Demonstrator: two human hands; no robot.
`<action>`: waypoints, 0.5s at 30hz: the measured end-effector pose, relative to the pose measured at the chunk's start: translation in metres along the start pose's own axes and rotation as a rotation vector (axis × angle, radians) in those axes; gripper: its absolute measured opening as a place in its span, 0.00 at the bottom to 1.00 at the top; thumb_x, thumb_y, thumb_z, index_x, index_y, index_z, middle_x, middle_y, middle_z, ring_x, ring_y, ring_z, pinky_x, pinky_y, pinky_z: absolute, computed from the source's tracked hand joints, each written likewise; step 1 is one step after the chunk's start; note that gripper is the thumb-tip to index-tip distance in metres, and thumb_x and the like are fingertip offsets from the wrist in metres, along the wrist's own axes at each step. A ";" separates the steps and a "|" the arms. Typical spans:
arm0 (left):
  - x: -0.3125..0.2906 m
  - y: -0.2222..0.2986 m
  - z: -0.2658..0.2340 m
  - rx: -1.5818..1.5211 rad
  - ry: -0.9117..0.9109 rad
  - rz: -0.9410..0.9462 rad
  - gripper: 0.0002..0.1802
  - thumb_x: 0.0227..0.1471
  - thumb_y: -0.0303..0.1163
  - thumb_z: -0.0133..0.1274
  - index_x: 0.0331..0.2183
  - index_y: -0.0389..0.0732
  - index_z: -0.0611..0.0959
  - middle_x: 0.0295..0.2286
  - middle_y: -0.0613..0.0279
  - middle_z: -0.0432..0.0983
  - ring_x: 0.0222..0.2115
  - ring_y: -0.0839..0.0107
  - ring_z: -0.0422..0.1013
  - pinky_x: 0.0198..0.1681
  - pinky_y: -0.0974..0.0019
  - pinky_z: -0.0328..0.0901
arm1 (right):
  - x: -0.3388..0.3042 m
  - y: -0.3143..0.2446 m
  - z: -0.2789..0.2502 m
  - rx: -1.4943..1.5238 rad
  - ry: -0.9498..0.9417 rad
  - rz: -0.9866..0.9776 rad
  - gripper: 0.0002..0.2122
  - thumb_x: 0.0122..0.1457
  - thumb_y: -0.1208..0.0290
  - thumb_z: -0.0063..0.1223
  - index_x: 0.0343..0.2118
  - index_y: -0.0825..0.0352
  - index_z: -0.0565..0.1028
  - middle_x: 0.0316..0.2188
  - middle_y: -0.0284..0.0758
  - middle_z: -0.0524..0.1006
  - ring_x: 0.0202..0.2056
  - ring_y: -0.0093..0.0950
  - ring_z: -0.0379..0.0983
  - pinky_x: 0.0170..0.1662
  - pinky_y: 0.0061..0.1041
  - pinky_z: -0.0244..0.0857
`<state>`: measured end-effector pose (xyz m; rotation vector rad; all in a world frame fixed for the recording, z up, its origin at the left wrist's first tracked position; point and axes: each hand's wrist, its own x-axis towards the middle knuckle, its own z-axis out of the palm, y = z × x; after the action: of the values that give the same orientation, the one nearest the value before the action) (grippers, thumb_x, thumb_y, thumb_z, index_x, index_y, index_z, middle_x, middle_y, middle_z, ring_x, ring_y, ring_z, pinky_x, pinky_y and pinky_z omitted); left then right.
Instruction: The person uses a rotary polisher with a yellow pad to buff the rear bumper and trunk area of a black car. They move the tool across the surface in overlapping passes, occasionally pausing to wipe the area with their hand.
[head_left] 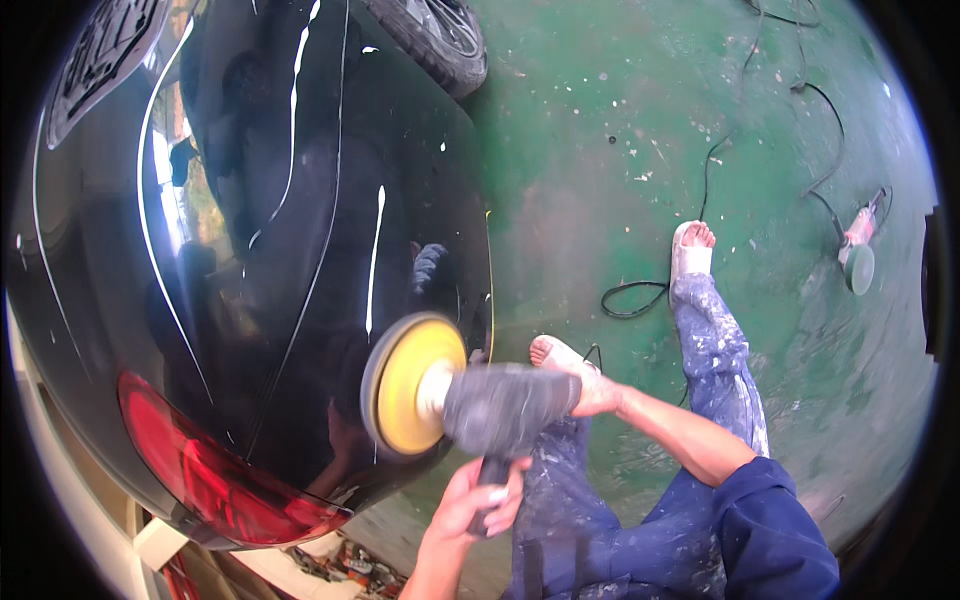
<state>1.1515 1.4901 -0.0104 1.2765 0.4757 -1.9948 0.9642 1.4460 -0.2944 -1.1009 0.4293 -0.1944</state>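
holding a dark grey, long-bodied power polisher [505, 408] in both hands, over by the right side of a glossy black, curved car panel [255, 310]. gripping the black, stick-like side handle [492, 480] below it with left hand [482, 500], fingers curled closed round it. clasping rear end of the body with right hand [597, 390]; fingertips hidden behind, no telling whether on a switch.

facing the panel: round disc, yellow on the tool side [425, 385], dark at the rim. touching or just beside the paint, too blurred to say. probably spinning, judging by the smear.

to do well: hold disc flat to the paint, tilt along with the curve, no digging in with the rim. press lightly and evenly, steer with left, steady the weight with right. work through the long, white, creamy streak [376, 260] just above in slow overlapping passes. ease off near the red, shiny, wedge-shaped tail light [225, 480] and any panel edge; likely easy to burn there. mind the thin, black, looped cable [635, 315] on the green, glossy floor [570, 200] near the feet; keep well clear of the disc.
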 end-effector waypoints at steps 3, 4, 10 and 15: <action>-0.022 -0.030 -0.026 0.044 0.054 -0.096 0.25 0.55 0.27 0.57 0.52 0.30 0.70 0.23 0.61 0.66 0.15 0.74 0.62 0.16 0.68 0.59 | -0.020 -0.003 0.010 -0.002 0.004 0.007 0.24 0.39 0.70 0.70 0.43 0.66 0.75 0.34 0.41 0.80 0.39 0.38 0.80 0.44 0.36 0.73; -0.022 -0.040 -0.021 0.050 0.084 -0.089 0.24 0.56 0.27 0.56 0.52 0.30 0.70 0.23 0.61 0.66 0.15 0.74 0.62 0.18 0.66 0.59 | -0.020 -0.011 -0.003 -0.032 -0.030 -0.002 0.23 0.39 0.69 0.71 0.41 0.66 0.76 0.34 0.41 0.80 0.38 0.39 0.81 0.43 0.35 0.73; 0.036 -0.005 0.059 0.006 0.167 0.111 0.23 0.53 0.27 0.59 0.48 0.27 0.72 0.20 0.63 0.67 0.13 0.77 0.61 0.14 0.68 0.58 | 0.014 -0.060 -0.107 -0.155 -0.109 0.014 0.21 0.42 0.68 0.71 0.41 0.66 0.77 0.36 0.42 0.82 0.39 0.35 0.82 0.44 0.32 0.75; 0.103 0.075 0.116 0.050 0.019 0.283 0.22 0.57 0.28 0.56 0.50 0.29 0.72 0.23 0.65 0.66 0.13 0.80 0.61 0.13 0.72 0.58 | 0.070 -0.097 -0.213 -0.179 -0.027 -0.042 0.19 0.39 0.75 0.65 0.39 0.70 0.78 0.33 0.37 0.83 0.37 0.18 0.76 0.42 0.27 0.74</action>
<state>1.1058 1.3275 -0.0457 1.3149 0.2398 -1.7679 0.9419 1.2032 -0.3060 -1.2879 0.4058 -0.1805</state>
